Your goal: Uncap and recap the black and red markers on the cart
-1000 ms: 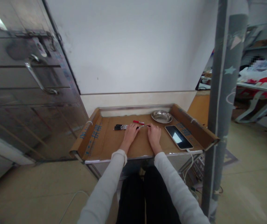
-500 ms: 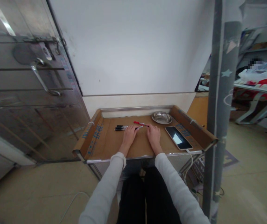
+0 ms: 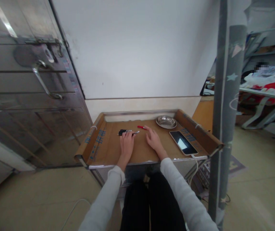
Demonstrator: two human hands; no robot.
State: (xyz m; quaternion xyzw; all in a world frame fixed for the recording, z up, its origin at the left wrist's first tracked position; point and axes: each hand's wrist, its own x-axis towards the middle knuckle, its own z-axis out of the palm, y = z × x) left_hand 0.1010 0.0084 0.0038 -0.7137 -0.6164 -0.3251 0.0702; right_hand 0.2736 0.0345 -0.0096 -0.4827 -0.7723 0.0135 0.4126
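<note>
Over the counter (image 3: 111, 150), the left hand (image 3: 127, 143) has fingers clamped on a black marker (image 3: 136, 132) at its one o'clock; right hand (image 3: 154, 138), red marker (image 3: 141, 127) at its ten o'clock, finger grip indiscernible to me.

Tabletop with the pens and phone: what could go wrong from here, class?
The red pen at the fingertips of the right hand might roll if nudged. The left hand, with a pen at its fingertips, could scatter the black pens beside it. The white cable hangs past the front edge, so a snag could drag the phone.
</note>
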